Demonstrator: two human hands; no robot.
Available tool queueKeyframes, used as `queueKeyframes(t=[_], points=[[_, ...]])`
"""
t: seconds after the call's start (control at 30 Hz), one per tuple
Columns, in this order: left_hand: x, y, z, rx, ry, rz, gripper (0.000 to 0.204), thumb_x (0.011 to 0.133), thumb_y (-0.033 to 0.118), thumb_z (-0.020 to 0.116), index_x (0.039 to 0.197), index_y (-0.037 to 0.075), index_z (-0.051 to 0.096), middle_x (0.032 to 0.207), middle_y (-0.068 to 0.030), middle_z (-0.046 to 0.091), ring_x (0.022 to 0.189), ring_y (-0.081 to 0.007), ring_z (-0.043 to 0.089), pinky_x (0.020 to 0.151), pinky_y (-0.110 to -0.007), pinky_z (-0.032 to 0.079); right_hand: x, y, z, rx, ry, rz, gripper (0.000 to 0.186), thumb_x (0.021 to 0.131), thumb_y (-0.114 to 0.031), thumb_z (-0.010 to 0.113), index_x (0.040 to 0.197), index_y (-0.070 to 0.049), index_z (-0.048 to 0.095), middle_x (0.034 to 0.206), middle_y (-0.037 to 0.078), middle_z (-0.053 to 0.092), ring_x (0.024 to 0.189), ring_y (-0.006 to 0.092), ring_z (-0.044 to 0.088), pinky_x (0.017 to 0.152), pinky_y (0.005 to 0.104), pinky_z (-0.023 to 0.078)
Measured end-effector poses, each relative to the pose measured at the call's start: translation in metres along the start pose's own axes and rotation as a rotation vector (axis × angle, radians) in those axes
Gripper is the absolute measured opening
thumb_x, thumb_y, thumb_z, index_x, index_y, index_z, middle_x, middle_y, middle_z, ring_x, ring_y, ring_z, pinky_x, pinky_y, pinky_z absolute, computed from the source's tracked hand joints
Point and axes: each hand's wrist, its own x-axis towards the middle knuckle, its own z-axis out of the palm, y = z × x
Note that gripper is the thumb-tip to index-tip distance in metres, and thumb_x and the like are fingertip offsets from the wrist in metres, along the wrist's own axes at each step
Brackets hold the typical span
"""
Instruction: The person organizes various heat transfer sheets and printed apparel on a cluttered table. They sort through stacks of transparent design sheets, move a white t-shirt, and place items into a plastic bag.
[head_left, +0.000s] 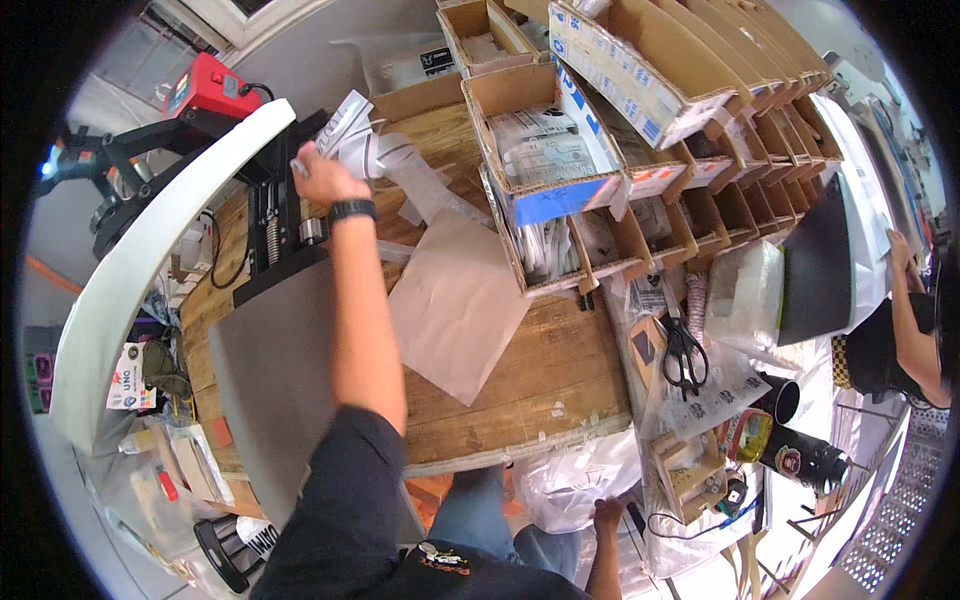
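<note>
My left hand [328, 180], with a black watch on the wrist, reaches to the back left of the wooden table beside the black frame of a heat press [270, 215]. Its fingers are curled together; what they hold, if anything, is too small to make out. Just past it lies a crumpled heap of translucent film [357, 148], with strips trailing right. A tan square sheet [462, 300] lies flat to the right of my forearm. Low by my lap, my right hand [607, 513] hangs with curled fingers and nothing visible in it, near a clear plastic bag [575, 480].
The press's curved white edge [150, 260] arches across the left. Cardboard bins [565, 200] with packets fill the back right. Black scissors [684, 358], a jar [746, 436] and a small box [690, 470] lie right. Another person's arm [912, 320] is at the far right.
</note>
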Motion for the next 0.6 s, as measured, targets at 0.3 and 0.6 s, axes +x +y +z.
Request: queueKeyframes(t=[0.3,0.6], points=[[-0.365,0.191,-0.225,0.29,-0.252,-0.419,0.024,0.095,0.025,0.056,0.099,0.001,0.059,0.096,-0.0076,0.06,0.09,-0.0169,0.055,0.083,-0.033,0.045,-0.006,0.015,-0.017,0.399,-0.001,0.364,0.024,0.068,-0.018,0.06,0.062,0.004,0.052,0.053,0.016,0.049,0.053,0.0257,0.048,0.053,0.0438,0.036],[-0.581,0.018,-0.431,1.326,-1.622,-0.583,0.047,0.088,0.031,0.059,0.126,0.006,0.05,0.12,-0.0244,0.056,0.099,-0.0401,0.06,0.087,-0.046,0.049,-0.02,0.064,-0.011,0.314,0.013,0.273,0.021,0.07,-0.017,0.063,0.068,0.002,0.055,0.064,0.012,0.056,0.052,0.0246,0.052,0.051,0.0395,0.039]])
